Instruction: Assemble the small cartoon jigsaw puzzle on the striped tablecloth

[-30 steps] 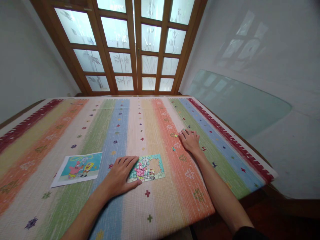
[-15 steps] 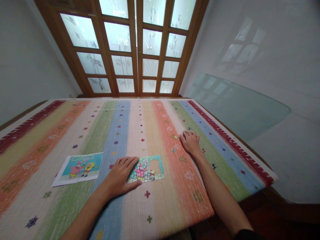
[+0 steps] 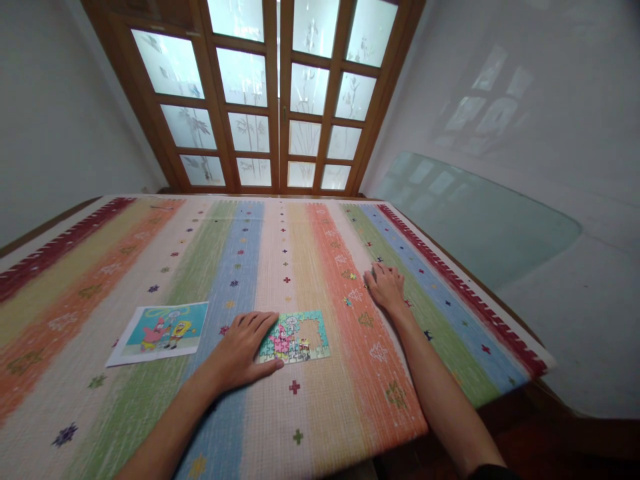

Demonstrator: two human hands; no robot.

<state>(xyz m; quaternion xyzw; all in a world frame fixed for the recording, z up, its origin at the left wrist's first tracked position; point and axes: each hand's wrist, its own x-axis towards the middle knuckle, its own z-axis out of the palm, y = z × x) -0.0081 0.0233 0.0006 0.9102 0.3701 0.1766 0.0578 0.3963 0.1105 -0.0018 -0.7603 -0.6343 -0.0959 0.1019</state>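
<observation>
A partly assembled jigsaw puzzle (image 3: 285,343) lies on the striped cloth, with a ragged gap in its upper right part where the cloth shows through. My left hand (image 3: 245,350) rests flat at its left side, fingers and thumb apart along the edge and covering some of it. Further right, my right hand (image 3: 386,287) is down on the cloth with its fingers curled, and whatever lies under the fingertips is hidden. Just left of that hand are small loose puzzle pieces, a yellowish one (image 3: 353,275) and a teal one (image 3: 347,302).
A printed cartoon picture (image 3: 167,333) on white paper lies left of my left hand. The striped tablecloth (image 3: 320,413) covers the table. Beyond its far edge stand wooden doors (image 3: 277,133) with frosted panes, and a pale glass sheet (image 3: 480,207) is by the right wall.
The view has shifted slightly. My right hand stays curled near the loose pieces, moved a touch to the right; my left hand keeps its place on the puzzle.
</observation>
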